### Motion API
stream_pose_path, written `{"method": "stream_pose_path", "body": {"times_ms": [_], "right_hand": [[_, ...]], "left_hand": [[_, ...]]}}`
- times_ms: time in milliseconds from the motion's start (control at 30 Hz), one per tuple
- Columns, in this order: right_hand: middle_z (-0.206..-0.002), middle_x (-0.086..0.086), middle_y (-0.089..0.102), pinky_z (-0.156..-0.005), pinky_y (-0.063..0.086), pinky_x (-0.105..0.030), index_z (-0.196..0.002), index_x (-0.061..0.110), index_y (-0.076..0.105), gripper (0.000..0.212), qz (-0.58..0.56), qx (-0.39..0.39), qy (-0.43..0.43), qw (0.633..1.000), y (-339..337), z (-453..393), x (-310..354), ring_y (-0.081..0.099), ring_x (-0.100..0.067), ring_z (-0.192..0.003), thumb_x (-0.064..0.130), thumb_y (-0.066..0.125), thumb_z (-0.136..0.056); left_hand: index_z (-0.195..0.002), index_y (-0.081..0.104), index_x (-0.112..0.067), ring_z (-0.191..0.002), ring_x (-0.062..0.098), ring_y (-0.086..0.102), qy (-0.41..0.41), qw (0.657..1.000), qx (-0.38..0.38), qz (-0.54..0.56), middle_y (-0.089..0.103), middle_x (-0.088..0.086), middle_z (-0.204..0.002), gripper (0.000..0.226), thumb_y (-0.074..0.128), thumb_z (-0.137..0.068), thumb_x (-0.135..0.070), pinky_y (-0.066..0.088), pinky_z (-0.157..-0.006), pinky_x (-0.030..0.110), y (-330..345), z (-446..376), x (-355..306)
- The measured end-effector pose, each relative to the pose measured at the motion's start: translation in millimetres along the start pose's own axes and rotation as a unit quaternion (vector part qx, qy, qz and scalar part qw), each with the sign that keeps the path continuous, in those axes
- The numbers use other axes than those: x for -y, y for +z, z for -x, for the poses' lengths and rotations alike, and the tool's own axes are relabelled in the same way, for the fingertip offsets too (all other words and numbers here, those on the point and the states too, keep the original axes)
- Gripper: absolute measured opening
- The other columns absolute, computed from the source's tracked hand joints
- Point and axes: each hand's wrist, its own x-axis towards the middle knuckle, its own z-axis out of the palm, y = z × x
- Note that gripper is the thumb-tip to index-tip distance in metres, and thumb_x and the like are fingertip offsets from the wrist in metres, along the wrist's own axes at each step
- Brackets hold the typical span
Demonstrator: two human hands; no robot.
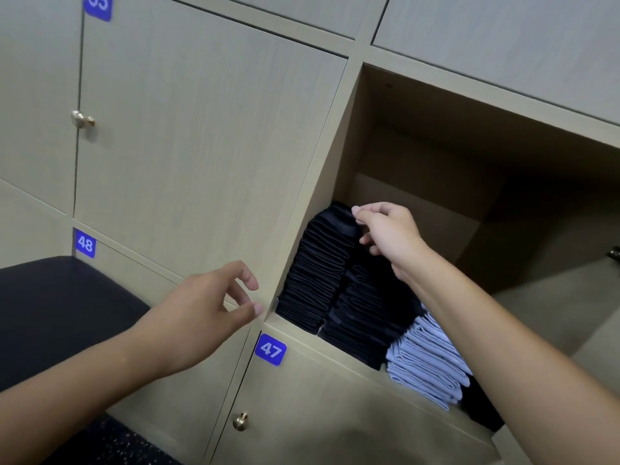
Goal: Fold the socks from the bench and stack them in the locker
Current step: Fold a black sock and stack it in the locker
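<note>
The open locker [349,135] holds folded socks in stacks side by side. A tall black stack [315,273] stands at its left wall, a lower black stack [365,320] next to it, then a light blue stack [429,367]. My right hand [389,236] reaches into the locker, and its thumb and forefinger pinch the top black sock [339,218] of the tall stack. My left hand [204,307] hovers outside, by the locker's front left edge, fingers loosely spread and holding nothing.
The dark padded bench [50,313] lies at the lower left, below door 48 [84,244]. Door 47 [270,350] with a brass knob [240,421] is under the open locker. More dark fabric [483,414] sits right of the blue stack. The locker's right half is bare.
</note>
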Motion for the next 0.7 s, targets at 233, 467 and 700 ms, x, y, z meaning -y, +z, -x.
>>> {"method": "stream_pose_path", "body": {"times_ms": [233, 467, 700], "right_hand": [[-0.09, -0.003, 0.074, -0.052, 0.04, -0.018, -0.095, 0.018, 0.071, 0.009, -0.075, 0.06, -0.107, 0.99, 41, 72, 12, 0.058, -0.007, -0.062, 0.027, 0.068, -0.092], [-0.087, 0.006, 0.071, -0.078, 0.057, -0.037, -0.089, 0.028, 0.068, 0.009, -0.096, 0.19, -0.149, 0.966, 114, 119, 5, 0.065, -0.01, -0.074, 0.036, 0.068, -0.092], [-0.084, 0.012, 0.067, -0.072, 0.044, -0.008, -0.098, 0.023, 0.071, 0.007, -0.038, 0.304, -0.176, 0.936, 182, 137, 5, 0.059, 0.006, -0.072, 0.029, 0.068, -0.095]], "left_hand": [[-0.101, 0.058, -0.041, -0.078, -0.002, 0.067, -0.006, 0.998, -0.047, -0.048, 0.069, -0.02, -0.091, 0.015, 0.066, -0.09, -0.048, 0.055, -0.074, 0.026, -30, 6, 10], [-0.101, 0.058, -0.041, -0.084, -0.014, 0.063, -0.046, 0.989, -0.058, -0.128, 0.068, -0.027, -0.089, 0.015, 0.068, -0.091, -0.045, 0.048, -0.074, 0.018, -72, 27, 35], [-0.105, 0.059, -0.038, -0.086, -0.003, 0.066, -0.137, 0.977, -0.039, -0.156, 0.07, -0.018, -0.092, 0.024, 0.075, -0.087, -0.043, 0.054, -0.085, 0.026, -119, 76, 79]]}}
